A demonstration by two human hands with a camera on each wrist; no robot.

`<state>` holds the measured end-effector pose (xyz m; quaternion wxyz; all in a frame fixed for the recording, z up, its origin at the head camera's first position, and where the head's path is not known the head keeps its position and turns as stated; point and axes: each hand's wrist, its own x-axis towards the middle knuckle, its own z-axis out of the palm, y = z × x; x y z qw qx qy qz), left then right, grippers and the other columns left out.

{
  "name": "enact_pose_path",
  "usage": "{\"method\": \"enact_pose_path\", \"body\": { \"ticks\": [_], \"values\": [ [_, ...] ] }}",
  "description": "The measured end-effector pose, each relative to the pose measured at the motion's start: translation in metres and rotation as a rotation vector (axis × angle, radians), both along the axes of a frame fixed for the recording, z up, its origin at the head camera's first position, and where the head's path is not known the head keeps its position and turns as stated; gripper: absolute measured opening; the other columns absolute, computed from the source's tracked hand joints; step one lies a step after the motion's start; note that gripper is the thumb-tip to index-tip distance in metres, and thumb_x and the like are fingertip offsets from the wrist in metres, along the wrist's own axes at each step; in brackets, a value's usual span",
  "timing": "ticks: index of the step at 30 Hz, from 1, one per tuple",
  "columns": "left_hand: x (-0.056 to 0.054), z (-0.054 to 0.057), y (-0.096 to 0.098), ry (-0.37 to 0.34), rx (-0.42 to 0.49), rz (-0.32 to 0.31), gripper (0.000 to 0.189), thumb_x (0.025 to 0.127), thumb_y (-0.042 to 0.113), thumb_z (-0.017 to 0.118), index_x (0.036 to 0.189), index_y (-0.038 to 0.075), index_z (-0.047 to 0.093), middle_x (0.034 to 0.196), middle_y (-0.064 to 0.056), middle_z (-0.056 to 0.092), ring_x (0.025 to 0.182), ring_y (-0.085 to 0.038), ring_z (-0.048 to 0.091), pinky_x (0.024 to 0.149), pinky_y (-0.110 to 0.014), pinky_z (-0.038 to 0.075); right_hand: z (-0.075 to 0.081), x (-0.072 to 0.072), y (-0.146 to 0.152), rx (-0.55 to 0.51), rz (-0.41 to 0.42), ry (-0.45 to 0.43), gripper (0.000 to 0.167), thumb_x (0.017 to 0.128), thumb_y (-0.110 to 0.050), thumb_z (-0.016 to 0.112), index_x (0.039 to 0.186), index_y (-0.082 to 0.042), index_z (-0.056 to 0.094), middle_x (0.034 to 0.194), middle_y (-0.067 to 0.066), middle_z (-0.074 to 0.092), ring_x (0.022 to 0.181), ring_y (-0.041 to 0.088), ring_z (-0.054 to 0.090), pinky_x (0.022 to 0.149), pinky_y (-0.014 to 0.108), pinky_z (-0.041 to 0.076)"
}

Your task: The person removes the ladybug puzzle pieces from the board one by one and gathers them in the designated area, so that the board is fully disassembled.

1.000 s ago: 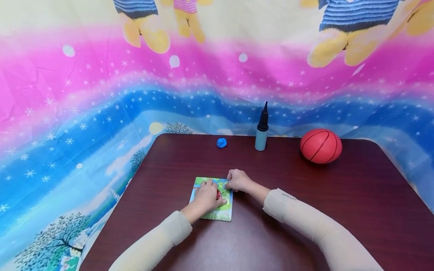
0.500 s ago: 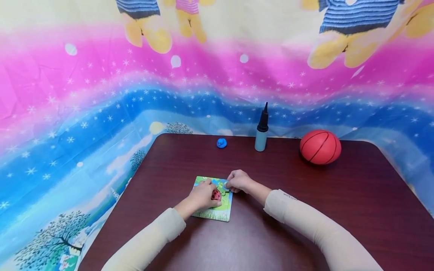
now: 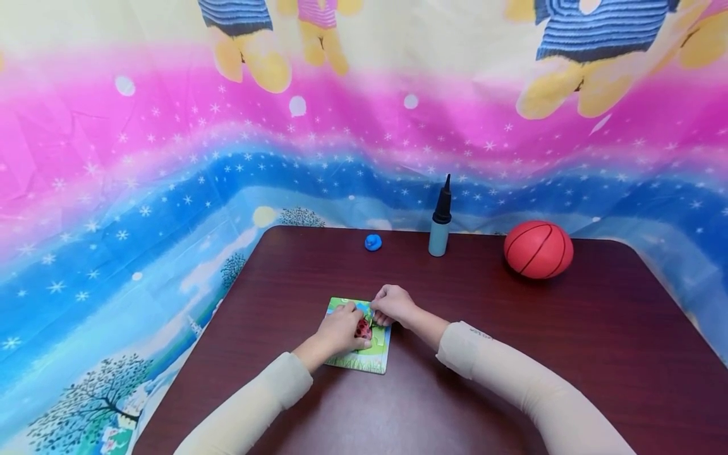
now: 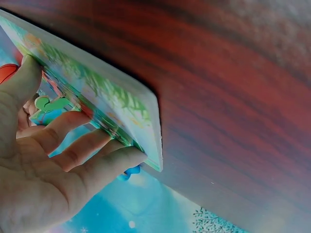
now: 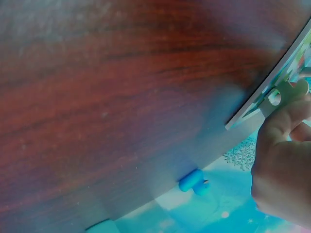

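A square jigsaw puzzle (image 3: 361, 363) with a ladybug, grass and green scenery lies flat on the table. My left hand (image 3: 338, 330) rests on its left half, fingers spread and fingertips touching the surface, as the left wrist view shows. At the upper right of the board, my right hand (image 3: 392, 304) pinches a puzzle piece (image 5: 272, 100) between thumb and fingers. That piece is tilted up from the board; its green face (image 4: 51, 106) with a rounded knob shows behind the left thumb. Part of the ladybug picture is hidden under the left hand.
On the dark red-brown table (image 3: 483, 379), a small blue rubber duck (image 3: 373, 242), an upright hand pump (image 3: 439, 221) with a black nozzle, and a red toy basketball (image 3: 538, 249) stand along the far edge. A printed cloth (image 3: 170, 158) hangs behind.
My right hand has moved slightly left over the board, and the piece it holds is now tilted up. My left hand shifted a little left early on, uncovering more of the ladybug.
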<state>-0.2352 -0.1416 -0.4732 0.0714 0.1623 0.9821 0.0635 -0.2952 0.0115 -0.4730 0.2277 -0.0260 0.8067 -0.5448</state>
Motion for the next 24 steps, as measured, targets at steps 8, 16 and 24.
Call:
{"method": "enact_pose_path", "body": {
  "ticks": [8, 16, 24],
  "values": [
    [0.000, -0.001, 0.002, 0.000, 0.051, 0.033, 0.055, 0.072, 0.050, 0.077, 0.108, 0.010, 0.064, 0.110, -0.007, 0.053, 0.101, -0.026, 0.053, 0.076, -0.038, 0.049, -0.006, 0.002, 0.010, 0.012, -0.007, -0.070, 0.007, 0.087, -0.002, 0.055, 0.090, 0.002, 0.051, 0.059, 0.014, 0.062, 0.041, 0.014, 0.056, 0.043, 0.027, 0.050],
    [-0.002, 0.000, 0.003, 0.007, 0.105, 0.039, 0.053, 0.066, 0.045, 0.083, 0.100, 0.009, 0.066, 0.098, -0.005, 0.052, 0.093, -0.026, 0.054, 0.074, -0.037, 0.048, 0.003, -0.006, 0.013, -0.076, -0.056, -0.096, 0.010, 0.085, -0.003, 0.055, 0.093, 0.002, 0.052, 0.060, 0.013, 0.063, 0.042, 0.013, 0.056, 0.042, 0.025, 0.048],
    [0.001, 0.001, 0.003, 0.001, 0.094, 0.042, 0.055, 0.070, 0.046, 0.081, 0.108, 0.009, 0.064, 0.105, -0.005, 0.053, 0.095, -0.024, 0.052, 0.071, -0.036, 0.047, 0.015, -0.024, 0.073, 0.183, -0.095, 0.088, 0.010, 0.086, -0.007, 0.054, 0.096, -0.004, 0.056, 0.073, 0.013, 0.064, 0.051, 0.019, 0.060, 0.047, 0.030, 0.049]
  ]
}}
